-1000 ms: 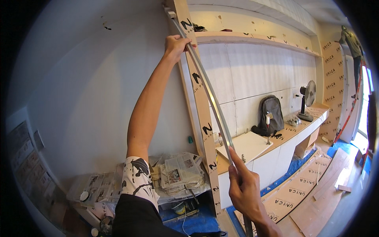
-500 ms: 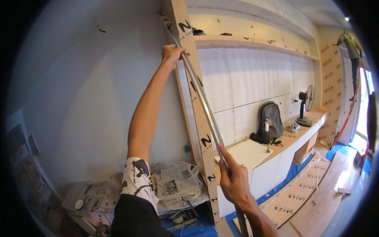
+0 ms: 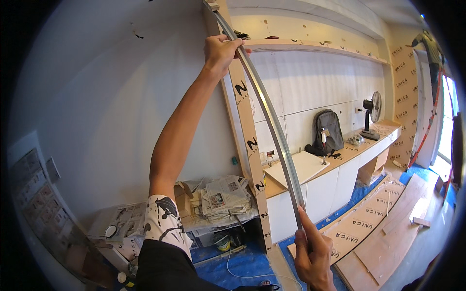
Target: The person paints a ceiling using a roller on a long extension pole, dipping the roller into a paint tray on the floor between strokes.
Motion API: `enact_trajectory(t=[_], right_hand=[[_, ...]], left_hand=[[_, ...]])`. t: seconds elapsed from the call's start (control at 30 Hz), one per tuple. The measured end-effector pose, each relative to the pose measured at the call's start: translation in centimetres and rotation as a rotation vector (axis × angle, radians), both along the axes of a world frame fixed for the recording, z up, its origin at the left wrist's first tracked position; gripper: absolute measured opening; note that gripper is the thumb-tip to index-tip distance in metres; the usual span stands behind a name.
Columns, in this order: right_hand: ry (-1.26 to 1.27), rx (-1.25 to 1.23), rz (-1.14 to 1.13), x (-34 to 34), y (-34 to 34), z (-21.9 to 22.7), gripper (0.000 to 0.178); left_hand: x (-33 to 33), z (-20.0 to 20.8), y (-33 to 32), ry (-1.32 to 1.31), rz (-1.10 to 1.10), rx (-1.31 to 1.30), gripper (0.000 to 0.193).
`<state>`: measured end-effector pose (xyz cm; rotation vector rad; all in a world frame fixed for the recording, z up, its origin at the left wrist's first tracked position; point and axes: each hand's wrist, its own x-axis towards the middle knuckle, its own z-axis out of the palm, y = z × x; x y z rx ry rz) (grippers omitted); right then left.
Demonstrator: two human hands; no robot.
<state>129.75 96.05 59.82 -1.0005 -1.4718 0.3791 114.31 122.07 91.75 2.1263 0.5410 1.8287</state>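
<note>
A long, slim silver metal bar (image 3: 270,114) slants from the upper middle down to the lower right, its curve at least partly the lens's bend. High up, my left hand (image 3: 223,53) is closed around it, arm raised. Lower down, my right hand (image 3: 315,256) grips the same bar, thumb along its side. Just behind stands a tall upright panel edge (image 3: 254,167) covered in brown printed protective sheet. A small pale block (image 3: 212,6) sits by the bar's top end. Whether the bar touches the panel I cannot tell.
A long counter (image 3: 349,149) carries a grey backpack (image 3: 328,130) and black fan (image 3: 373,116). Wooden boards (image 3: 383,242) lie on blue floor sheeting. Newspapers (image 3: 221,194) are stacked at lower left. Far right, another person (image 3: 429,48) stands on a red ladder (image 3: 429,121).
The bar now stands farther from the panel's face at its lower part. My right hand has moved down and right; my left hand sits higher in view. The view has shifted slightly.
</note>
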Motion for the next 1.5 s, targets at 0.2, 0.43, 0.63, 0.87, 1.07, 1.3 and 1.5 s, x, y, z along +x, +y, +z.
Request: enact_trajectory(t=[0.2,0.43,0.63,0.87,1.07,1.3,1.5], right_hand=[[0.009,0.018,0.051,1.0,-6.8,-0.9,0.041],[0.021,-0.054,0.090,1.0,-11.3,-2.2,0.042],[0.008,-0.124,0.110,0.4,-13.1,-2.4,0.043],[-0.040,-0.131,0.090,-1.1,-10.7,-0.9,0.043],[-0.026,-0.020,0.068,-3.9,-5.0,1.1,0.048],[-0.050,-0.066,0.078,-5.3,5.9,2.9,0.052],[-0.052,0.025,0.084,-8.1,16.4,4.5,0.050]], left_hand=[[1.0,-1.2,-6.2,-0.015,-0.012,-0.021,0.015],[0.6,-3.2,-10.0,-0.013,-0.042,-0.060,0.021],[-0.9,-4.2,-11.4,-0.003,-0.059,-0.071,0.023],[-2.2,-2.0,-10.4,-0.025,-0.010,-0.035,0.021],[-5.2,-0.2,-4.9,-0.010,0.085,-0.041,0.020],[-6.9,1.6,8.0,-0.033,0.067,-0.085,0.011],[-10.3,4.0,18.9,-0.058,0.116,-0.120,0.007]])
